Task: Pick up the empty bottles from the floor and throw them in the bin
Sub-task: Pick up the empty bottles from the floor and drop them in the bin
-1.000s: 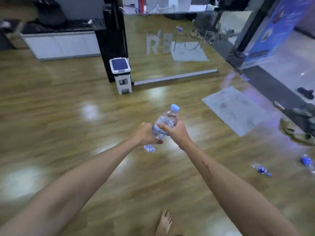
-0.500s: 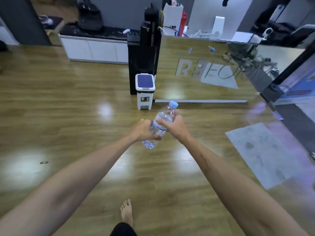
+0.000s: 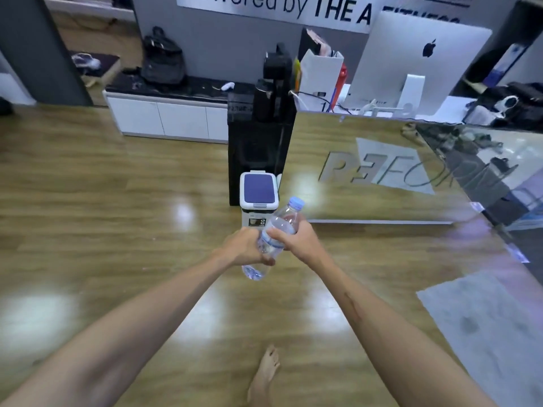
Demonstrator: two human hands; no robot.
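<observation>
Wooden floor (image 3: 117,230) | closed bin (image 3: 258,198) | both hands grip bottle (image 3: 276,230)

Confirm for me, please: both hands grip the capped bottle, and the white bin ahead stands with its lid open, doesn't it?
Not quite: the lid is closed. The head view shows the white bin with its blue-topped lid lying flat and shut. The rest holds: the left hand and right hand both grip the capped bottle.
</observation>
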